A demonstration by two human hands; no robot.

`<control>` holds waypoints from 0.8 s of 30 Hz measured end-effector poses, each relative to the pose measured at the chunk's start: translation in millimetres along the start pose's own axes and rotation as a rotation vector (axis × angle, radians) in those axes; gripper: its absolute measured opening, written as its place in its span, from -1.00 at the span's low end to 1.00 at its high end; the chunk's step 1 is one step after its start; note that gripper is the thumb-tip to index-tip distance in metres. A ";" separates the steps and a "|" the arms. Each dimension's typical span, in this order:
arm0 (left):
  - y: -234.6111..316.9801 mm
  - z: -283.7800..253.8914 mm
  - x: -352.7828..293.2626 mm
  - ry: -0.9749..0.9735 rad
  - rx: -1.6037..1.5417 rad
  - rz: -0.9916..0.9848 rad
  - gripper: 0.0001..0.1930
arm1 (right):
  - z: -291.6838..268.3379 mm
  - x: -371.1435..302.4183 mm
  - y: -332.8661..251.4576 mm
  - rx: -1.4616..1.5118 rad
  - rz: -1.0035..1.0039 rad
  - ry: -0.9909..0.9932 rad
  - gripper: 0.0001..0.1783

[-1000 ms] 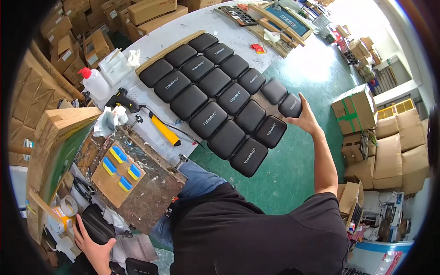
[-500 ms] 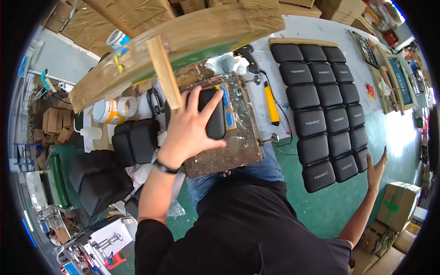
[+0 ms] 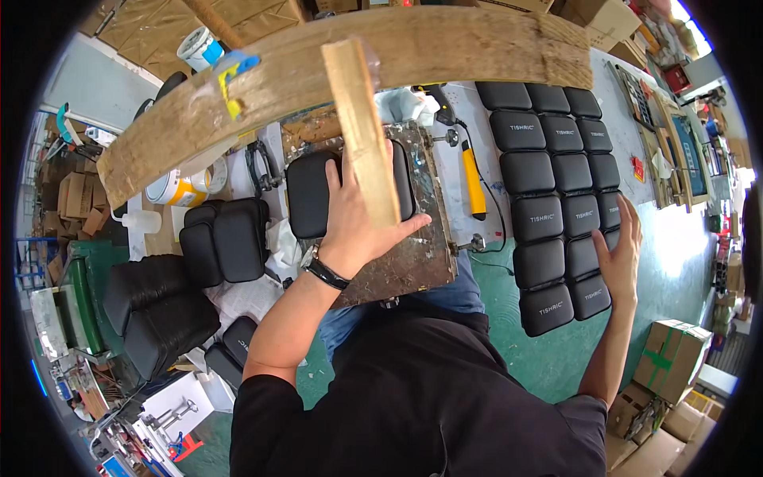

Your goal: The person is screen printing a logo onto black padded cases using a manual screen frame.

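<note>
My left hand point(image 3: 350, 222) reaches over the dark, paint-stained work board point(image 3: 397, 274), its thumb stretched to the right and its fingers apart. Black padded case surface point(image 3: 308, 195) shows left of the fingers, and more black case point(image 3: 404, 179) shows on the right. Whether this is one case or two cannot be told. A wooden bar point(image 3: 362, 135) on a raised, tilted wooden frame point(image 3: 461, 52) passes in front of the hand and hides some fingers. At the right, my right hand point(image 3: 622, 258) has its fingers apart, over or beside rows of black zip cases point(image 3: 537, 217); contact is unclear.
Stacked black cases point(image 3: 163, 306) stand at the left, near more cases point(image 3: 240, 242). Behind them are a white-and-yellow tub point(image 3: 171, 189) and tape rolls. A yellow-handled tool point(image 3: 474, 187) and a black glue gun point(image 3: 443, 107) lie beyond the board. A carton point(image 3: 671, 358) sits lower right.
My left hand has moved right over the board, and black case now covers the blue tape there. The wooden frame and bar have shifted right. My right hand has moved left and up over the cases.
</note>
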State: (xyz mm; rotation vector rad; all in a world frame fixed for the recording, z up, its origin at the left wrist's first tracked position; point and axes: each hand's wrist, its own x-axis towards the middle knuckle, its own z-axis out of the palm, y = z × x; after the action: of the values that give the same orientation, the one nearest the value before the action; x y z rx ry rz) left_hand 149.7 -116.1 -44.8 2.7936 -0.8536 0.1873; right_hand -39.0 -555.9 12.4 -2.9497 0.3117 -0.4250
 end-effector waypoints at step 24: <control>-27.4 -41.0 -98.3 0.324 -0.597 0.031 -0.59 | 97.2 114.9 -248.9 0.490 -0.844 -0.119 -0.28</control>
State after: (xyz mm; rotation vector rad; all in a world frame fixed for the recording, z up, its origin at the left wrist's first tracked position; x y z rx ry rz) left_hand 81.8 -31.4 -27.6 2.1239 -0.7239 0.3193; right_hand 142.9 -329.7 -6.9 -2.4548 -0.9393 -0.3349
